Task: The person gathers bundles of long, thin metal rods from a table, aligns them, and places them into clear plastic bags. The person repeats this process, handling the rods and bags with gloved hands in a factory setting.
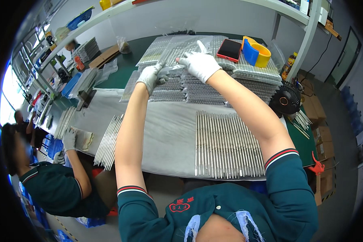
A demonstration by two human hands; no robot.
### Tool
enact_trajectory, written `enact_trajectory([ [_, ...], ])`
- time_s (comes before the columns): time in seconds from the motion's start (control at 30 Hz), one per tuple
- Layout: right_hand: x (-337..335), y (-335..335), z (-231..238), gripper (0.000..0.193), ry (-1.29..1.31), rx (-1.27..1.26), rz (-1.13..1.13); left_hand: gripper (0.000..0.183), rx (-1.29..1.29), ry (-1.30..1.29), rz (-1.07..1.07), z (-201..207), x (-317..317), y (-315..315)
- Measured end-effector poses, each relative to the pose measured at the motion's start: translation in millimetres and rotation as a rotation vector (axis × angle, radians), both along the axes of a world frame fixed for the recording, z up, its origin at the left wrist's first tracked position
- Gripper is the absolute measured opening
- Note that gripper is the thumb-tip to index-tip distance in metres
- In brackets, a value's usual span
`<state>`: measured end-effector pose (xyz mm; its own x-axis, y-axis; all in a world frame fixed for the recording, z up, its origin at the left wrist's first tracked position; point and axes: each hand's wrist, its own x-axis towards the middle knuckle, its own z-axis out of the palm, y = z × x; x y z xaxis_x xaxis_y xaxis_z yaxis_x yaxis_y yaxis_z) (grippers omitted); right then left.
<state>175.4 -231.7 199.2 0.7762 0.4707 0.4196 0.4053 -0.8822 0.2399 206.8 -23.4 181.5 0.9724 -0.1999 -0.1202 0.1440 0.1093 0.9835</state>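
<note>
Both my hands wear white gloves and reach to the stacks at the back of the bench. My left hand point(150, 78) is closed on the near edge of a clear plastic sheet point(172, 69). My right hand point(200, 64) pinches the same sheet further right, one finger pointing up and a bare fingertip showing. Under and behind the sheet lie stacked packs of rods in clear plastic point(205, 89). Nearer to me, a row of thin metal rods point(226, 145) lies side by side on the grey cloth point(165, 133). A smaller group of rods point(109, 143) lies left of my left forearm.
On the right stacks rest a red-edged phone point(229, 50) and a blue and yellow tape-like ring point(256, 52). A black fan point(285, 99) stands beside them. At the left, a co-worker point(64, 181) with gloved hands sits by more rods point(64, 122). A shelf point(109, 12) spans overhead.
</note>
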Motion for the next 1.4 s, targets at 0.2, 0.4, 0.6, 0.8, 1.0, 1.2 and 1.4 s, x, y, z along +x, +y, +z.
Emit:
enact_trajectory([
  [0.2, 0.2, -21.9, -1.2, 0.043, -0.05, 0.006, 0.01, 0.032, -0.044, -0.053, 0.067, -2.6, -13.0, -21.9],
  [0.4, -60.6, -19.2, 9.9, 0.039, -0.167, 0.006, 0.073, 0.043, -0.121, 0.016, -0.02, -6.1, -16.7, 0.9],
  [0.6, -230.8, -68.8, -19.5, 0.056, 0.165, 0.184, 0.31, 0.058, 0.144, -0.028, -0.146, -55.2, -120.3, 35.8],
  [0.8, -283.1, -96.6, -118.2, 0.066, 0.555, 0.088, 0.149, 0.056, 0.926, -0.896, -0.296, -144.1, -194.4, -45.5],
  [1.0, -289.2, -134.6, -146.7, 0.064, 0.527, 0.135, 0.115, 0.076, 1.161, -1.074, -0.515, -153.9, -229.5, -117.2],
  [1.2, -285.9, -138.8, -149.4, 0.063, 0.603, 0.068, 0.175, 0.071, 1.226, -1.072, -0.553, -154.7, -228.0, -112.6],
  [1.4, -266.8, -100.9, -150.9, 0.064, 0.618, 0.135, 0.257, 0.069, 1.309, -0.94, -0.514, -147.3, -217.0, -62.1],
])
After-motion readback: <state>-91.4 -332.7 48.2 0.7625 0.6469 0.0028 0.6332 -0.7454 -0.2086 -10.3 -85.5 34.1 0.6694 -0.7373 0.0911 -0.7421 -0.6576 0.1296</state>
